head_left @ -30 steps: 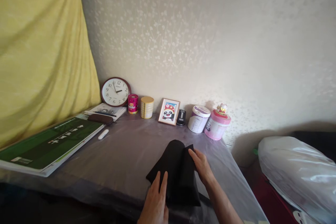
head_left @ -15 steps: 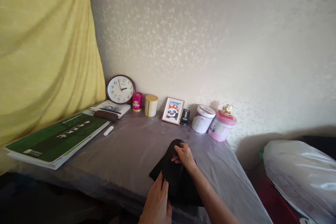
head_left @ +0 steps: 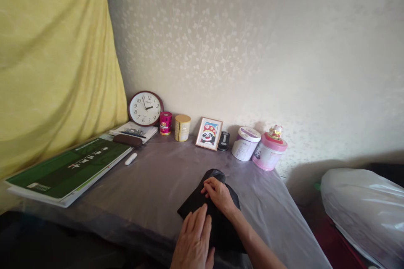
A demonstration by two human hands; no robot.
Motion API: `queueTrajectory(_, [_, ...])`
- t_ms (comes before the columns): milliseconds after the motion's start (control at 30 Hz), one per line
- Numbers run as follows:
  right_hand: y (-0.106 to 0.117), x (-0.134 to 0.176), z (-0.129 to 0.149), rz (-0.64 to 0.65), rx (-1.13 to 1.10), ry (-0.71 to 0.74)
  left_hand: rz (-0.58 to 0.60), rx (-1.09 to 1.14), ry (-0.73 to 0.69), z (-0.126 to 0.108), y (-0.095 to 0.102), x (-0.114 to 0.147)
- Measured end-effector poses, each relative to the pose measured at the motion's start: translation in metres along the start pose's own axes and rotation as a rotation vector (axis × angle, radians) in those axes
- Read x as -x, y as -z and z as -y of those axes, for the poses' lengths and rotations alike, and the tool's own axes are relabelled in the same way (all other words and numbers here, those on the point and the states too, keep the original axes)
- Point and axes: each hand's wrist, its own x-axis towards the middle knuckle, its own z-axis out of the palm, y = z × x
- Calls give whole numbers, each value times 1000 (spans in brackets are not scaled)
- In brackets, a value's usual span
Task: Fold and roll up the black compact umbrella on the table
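A piece of black cloth (head_left: 206, 195), folded or bunched with a rounded far end, lies near the front of the table. My left hand (head_left: 194, 235) rests flat on its near left part, fingers stretched out and close together. Just beyond, my right hand (head_left: 217, 195) is on the upper part of the cloth with its fingers curled in against the fabric. My right forearm crosses the right side of the cloth and hides some of it. What the cloth is made into cannot be made out.
A grey-covered table (head_left: 151, 185) bears a green book (head_left: 72, 168), brown case (head_left: 126, 140), white stick-like item (head_left: 130, 159), clock (head_left: 145, 108), pink can (head_left: 165, 123), yellow-lidded tin (head_left: 182, 128), panda picture (head_left: 208, 133), black device (head_left: 224, 141) and two tubs (head_left: 246, 145). A plastic bag (head_left: 362, 206) stands right.
My left hand has gone from gripping the cloth's edge to lying flat on it. My right hand has shifted slightly down and left, and the cloth lies flatter.
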Motion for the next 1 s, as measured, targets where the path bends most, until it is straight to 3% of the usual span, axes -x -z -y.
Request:
queueTrajectory(167, [7,19,-2,2,163,305,30,-23,34,4,-25,-8])
queueTrajectory(333, [17,16,-30,-13,334,547,-11,-127,49,12,-44,-8])
queueTrajectory(533, [19,-31,-66,-90,402,520,77,-115,93,8,-30,-10])
queueTrajectory(667, [26,-53,-68,-181,412,436,94,-69,135,6,-22,-8])
queueTrajectory(800, [35,-34,-60,-347,396,407,99,-94,181,4,-16,-5])
queueTrajectory(933, [36,-8,-61,-223,350,505,58,-165,216,-1,-6,-4])
queueTrajectory(1000, [38,-3,-67,-241,355,465,42,-176,223,-4,-2,-4])
